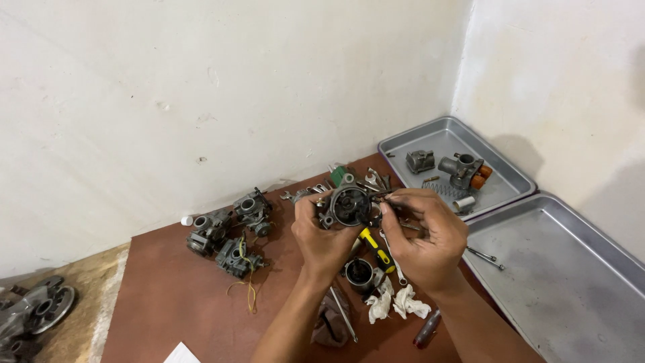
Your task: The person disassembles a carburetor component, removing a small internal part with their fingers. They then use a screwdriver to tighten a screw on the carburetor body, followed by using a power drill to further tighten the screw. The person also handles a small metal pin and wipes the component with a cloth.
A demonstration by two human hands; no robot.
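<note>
My left hand [321,236] grips a grey metal carburettor body [349,205] with a round dark opening facing me, held above the brown mat [175,296]. My right hand [424,236] pinches a small metal part against the right side of that body; the part is mostly hidden by my fingers. Right below my hands lie a yellow-and-black screwdriver [376,247], a round metal cup [361,272] and crumpled white cloth scraps [396,302].
Three other carburettor bodies [228,232] lie at the left on the mat, with yellow wire. Wrenches and small tools [366,178] sit behind my hands. A metal tray [443,144] holds parts and a spring; a second tray [578,269] is at right. White walls close the corner.
</note>
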